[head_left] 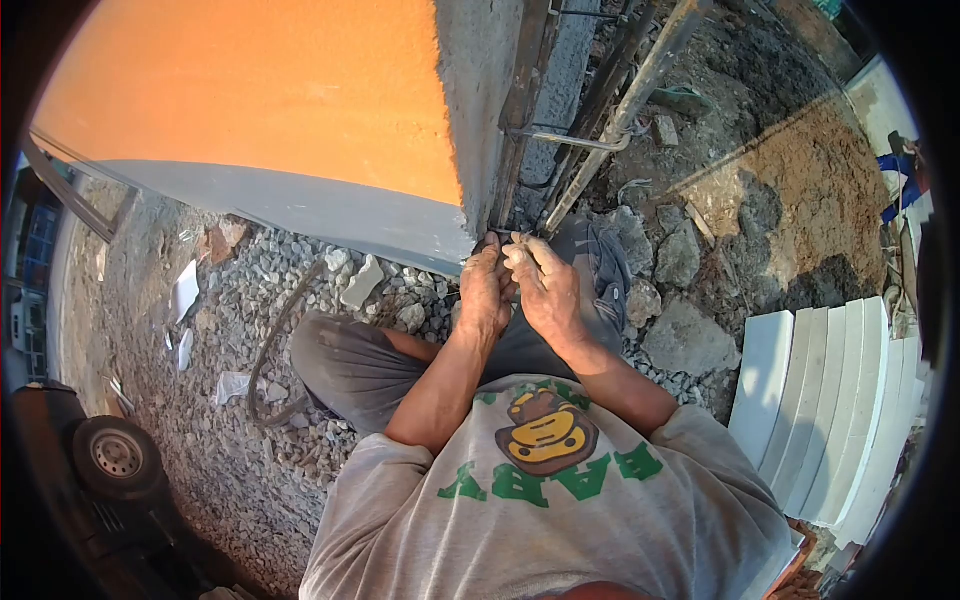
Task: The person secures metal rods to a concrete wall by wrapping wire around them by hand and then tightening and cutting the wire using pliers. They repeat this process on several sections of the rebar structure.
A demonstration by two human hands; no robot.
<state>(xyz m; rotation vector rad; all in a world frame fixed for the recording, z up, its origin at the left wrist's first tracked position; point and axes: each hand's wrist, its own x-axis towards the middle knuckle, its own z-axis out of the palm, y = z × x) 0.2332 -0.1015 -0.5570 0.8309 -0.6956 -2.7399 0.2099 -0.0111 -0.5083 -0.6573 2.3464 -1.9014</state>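
Note:
My left hand [483, 288] is closed, its fingertips pressed together at the lower corner of the orange wall [280, 90]. Right beside it, my right hand [545, 285] is closed too, with thumb and fingers pinched. Whatever is between the fingers is too small or hidden to make out. Both hands sit low against a narrow upright board [523, 100] and a long slanting pole [640, 95], which flank a grey concrete column [568, 85]. Above the hands, a bent metal rod [572, 140] crosses between board and pole.
Gravel [240, 500] covers the ground on the left, with a curved dark strip [262, 370] on it. Broken concrete chunks [690, 335] lie to the right. Pale slabs [765, 375] stand stacked at lower right. A vehicle wheel [117, 455] shows at lower left.

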